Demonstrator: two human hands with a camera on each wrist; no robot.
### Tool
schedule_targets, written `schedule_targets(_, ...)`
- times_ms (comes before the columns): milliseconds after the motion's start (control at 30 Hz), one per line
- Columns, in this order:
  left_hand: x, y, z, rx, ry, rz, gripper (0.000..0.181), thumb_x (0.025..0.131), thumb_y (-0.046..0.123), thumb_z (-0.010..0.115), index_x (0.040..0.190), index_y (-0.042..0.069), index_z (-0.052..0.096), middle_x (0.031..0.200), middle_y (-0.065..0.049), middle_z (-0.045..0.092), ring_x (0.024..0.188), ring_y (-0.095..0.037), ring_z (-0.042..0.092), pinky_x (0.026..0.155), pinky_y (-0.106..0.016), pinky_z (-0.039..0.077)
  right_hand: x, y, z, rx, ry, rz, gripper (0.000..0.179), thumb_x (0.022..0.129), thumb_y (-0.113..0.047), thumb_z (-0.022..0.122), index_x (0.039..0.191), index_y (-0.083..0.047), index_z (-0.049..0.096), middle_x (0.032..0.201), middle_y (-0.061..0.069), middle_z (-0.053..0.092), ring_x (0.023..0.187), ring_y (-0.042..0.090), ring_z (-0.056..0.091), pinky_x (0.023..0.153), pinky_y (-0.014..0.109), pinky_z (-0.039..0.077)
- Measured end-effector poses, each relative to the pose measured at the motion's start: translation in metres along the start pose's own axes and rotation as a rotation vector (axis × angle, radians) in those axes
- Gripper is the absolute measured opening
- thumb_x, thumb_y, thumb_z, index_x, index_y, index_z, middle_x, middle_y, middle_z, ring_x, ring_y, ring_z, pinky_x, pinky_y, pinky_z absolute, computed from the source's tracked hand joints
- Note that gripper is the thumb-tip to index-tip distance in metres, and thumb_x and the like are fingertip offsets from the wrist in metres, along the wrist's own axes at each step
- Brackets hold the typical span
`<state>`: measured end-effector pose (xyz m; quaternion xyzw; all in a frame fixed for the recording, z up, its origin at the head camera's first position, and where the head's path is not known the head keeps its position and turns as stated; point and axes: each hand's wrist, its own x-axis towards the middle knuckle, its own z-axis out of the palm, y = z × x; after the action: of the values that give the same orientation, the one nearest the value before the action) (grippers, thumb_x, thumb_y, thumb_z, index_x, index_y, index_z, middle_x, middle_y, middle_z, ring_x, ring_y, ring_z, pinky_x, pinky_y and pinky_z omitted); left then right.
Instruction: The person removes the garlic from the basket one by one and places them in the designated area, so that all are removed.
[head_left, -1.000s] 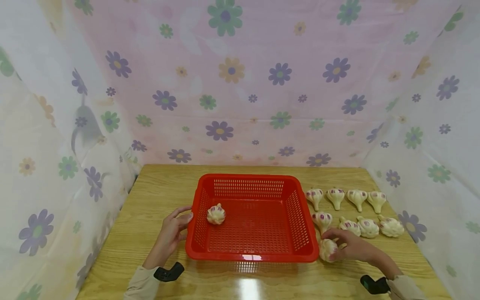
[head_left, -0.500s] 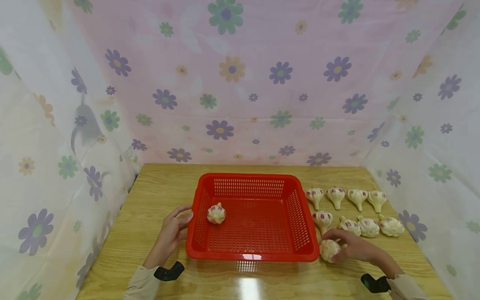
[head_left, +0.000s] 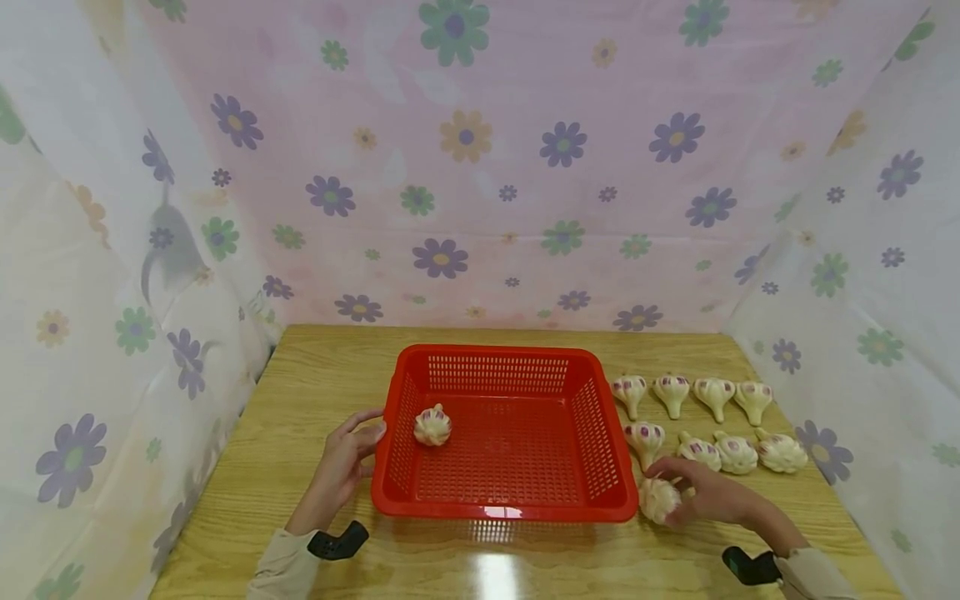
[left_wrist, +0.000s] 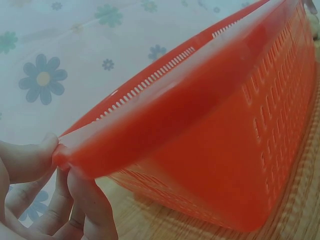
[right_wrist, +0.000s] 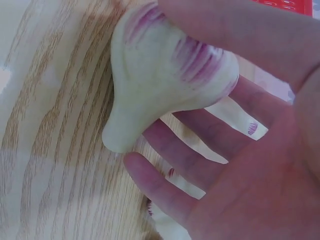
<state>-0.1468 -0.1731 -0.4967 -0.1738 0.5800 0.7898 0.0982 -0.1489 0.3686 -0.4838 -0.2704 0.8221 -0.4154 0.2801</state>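
My left hand (head_left: 341,471) pinches the left rim of a red plastic basket (head_left: 502,512). In the left wrist view the thumb lies on top of the rim (left_wrist: 150,122) and the fingers curl beneath it. Inside the basket, toward its left wall, lies one garlic bulb (head_left: 432,427) with purple marks. Beside the basket's front right corner, my right hand (head_left: 708,494) holds another garlic bulb (head_left: 659,502) between thumb and fingers, close over the table. The right wrist view has this bulb (right_wrist: 165,65) with its stem toward the lower left and purple streaks near the thumb.
Right of the basket, several garlic bulbs form a back row (head_left: 672,394) and a nearer row (head_left: 737,456). One bulb (head_left: 645,440) sits between the basket's right wall and my right hand. A flowered cloth (head_left: 562,242) encloses the wooden table (head_left: 322,367) at the back and sides.
The garlic bulb in my right hand has shifted and turned very slightly, a little away from the basket. My left hand and the basket stay in place.
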Motion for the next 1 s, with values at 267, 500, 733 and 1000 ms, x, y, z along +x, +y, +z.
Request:
schedule_targets(267,-0.001,0.0,0.001,0.018,0.007,-0.005,0.042,0.089,0.015,0.064,0.129,0.01,0.053,0.106,-0.011,0.063,0.09,-0.026,0.064,0.07,-0.046,0.055,0.001,-0.001,0.0,-0.038,0.03,0.021,0.052,0.082,-0.015,0.073,0.124,0.004,0.049,0.12,0.024,0.051,0.105,0.023,0.053,0.077,0.037,0.048)
schedule_targets(500,-0.001,0.001,0.0,0.017,0.009,-0.01,0.043,0.089,0.015,0.063,0.13,0.01,0.053,0.106,-0.01,0.063,0.09,-0.025,0.064,0.07,-0.046,0.055,0.004,-0.004,0.001,-0.09,0.071,0.048,0.056,0.081,-0.02,0.075,0.124,0.004,0.049,0.12,0.022,0.052,0.102,0.026,0.054,0.077,0.034,0.049)
schedule_targets(733,-0.002,0.002,0.001,0.008,0.005,-0.015,0.042,0.089,0.015,0.062,0.13,0.01,0.052,0.106,-0.01,0.063,0.09,-0.024,0.064,0.071,-0.046,0.055,0.001,-0.011,-0.003,-0.063,0.042,0.069,0.06,0.081,-0.019,0.075,0.127,0.007,0.045,0.122,0.028,0.049,0.102,0.04,0.052,0.078,0.04,0.05)
schedule_targets(1000,-0.002,0.003,0.001,0.007,0.005,-0.019,0.043,0.089,0.016,0.064,0.13,0.01,0.052,0.106,-0.01,0.064,0.089,-0.024,0.064,0.071,-0.045,0.055,0.0,-0.034,-0.013,-0.071,0.066,0.067,0.059,0.083,-0.015,0.073,0.128,0.008,0.043,0.122,0.033,0.047,0.103,0.051,0.05,0.078,0.058,0.047)
